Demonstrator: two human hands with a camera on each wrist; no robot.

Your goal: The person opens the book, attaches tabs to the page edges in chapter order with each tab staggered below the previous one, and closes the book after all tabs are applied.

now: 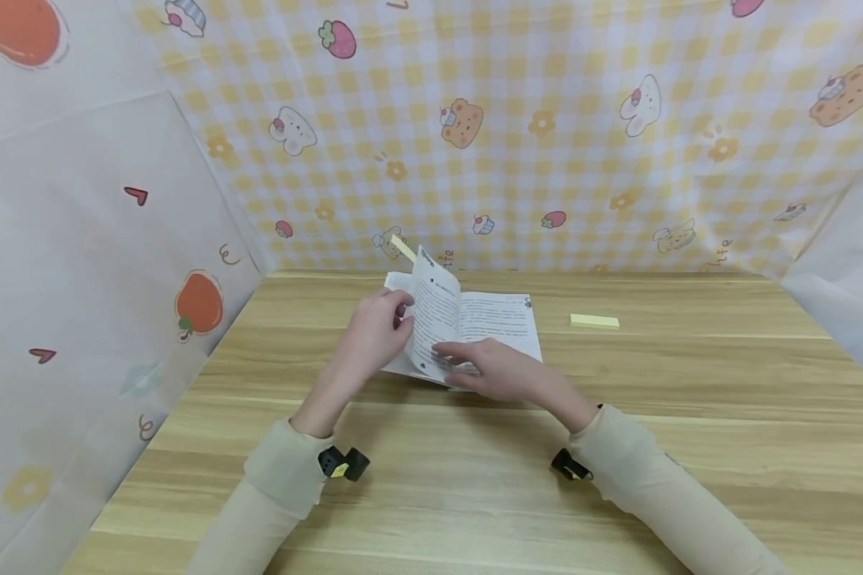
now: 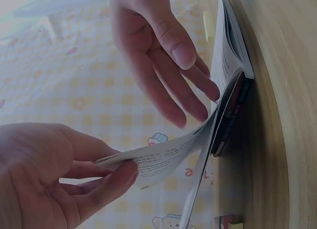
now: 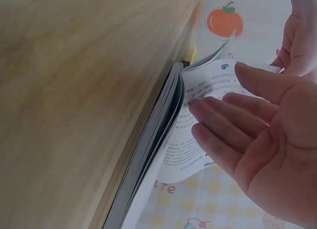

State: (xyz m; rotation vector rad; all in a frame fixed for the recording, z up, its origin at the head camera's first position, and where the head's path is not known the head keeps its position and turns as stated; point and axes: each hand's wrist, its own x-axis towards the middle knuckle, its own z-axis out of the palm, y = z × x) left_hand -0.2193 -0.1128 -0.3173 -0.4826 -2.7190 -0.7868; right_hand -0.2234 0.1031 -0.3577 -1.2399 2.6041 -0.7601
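An open booklet (image 1: 489,319) with printed text lies on the wooden table (image 1: 475,479), and one page (image 1: 435,315) stands raised near its middle. My left hand (image 1: 374,335) pinches that lifted page (image 2: 163,160) between thumb and fingers at its left edge. My right hand (image 1: 492,369) lies with straight fingers (image 3: 223,125) against the lower part of the page and the booklet's (image 3: 158,140) right side. A pale yellow sticky tab (image 1: 403,247) pokes out above the booklet's top.
A pad of yellow sticky notes (image 1: 594,321) lies on the table right of the booklet. Patterned cloth walls (image 1: 546,136) enclose the table at the back and on both sides. Bare wood stretches toward the front edge.
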